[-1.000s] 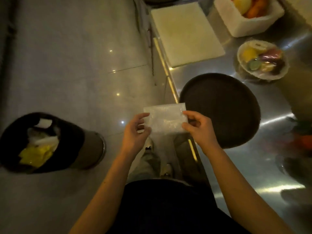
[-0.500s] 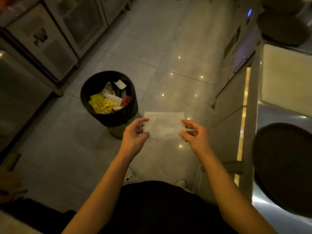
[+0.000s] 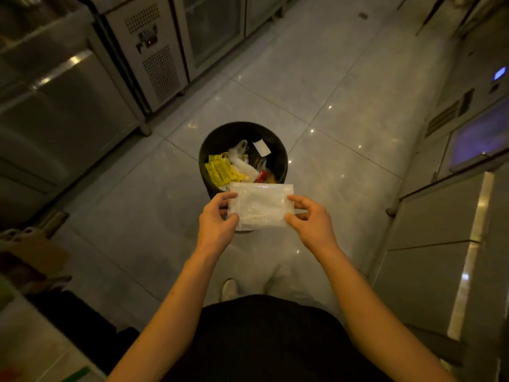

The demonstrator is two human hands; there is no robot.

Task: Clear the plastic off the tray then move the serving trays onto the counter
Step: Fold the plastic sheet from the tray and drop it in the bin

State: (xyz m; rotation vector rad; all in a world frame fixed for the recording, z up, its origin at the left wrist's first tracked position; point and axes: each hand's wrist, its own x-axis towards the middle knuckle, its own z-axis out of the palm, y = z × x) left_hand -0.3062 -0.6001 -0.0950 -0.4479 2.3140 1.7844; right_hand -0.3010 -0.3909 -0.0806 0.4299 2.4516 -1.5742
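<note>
A folded piece of clear plastic [image 3: 259,206] is held flat between both hands. My left hand [image 3: 216,226] pinches its left edge and my right hand [image 3: 309,221] pinches its right edge. The plastic hangs just in front of and partly over the near rim of a round black trash bin [image 3: 220,139] on the floor. The bin holds yellow wrappers, white paper and other rubbish. No serving tray is in view now.
Steel refrigerated cabinets [image 3: 154,51] line the left side of the aisle. A steel counter front with drawers [image 3: 440,244] runs along the right. The pale tiled floor [image 3: 316,92] stretches ahead past the bin. Dark items sit at the lower left.
My view has swung left from the counter and dark round tray to the floor. The bin now sits straight ahead, closer, with the plastic carried over its near rim. Both hands keep their hold.
</note>
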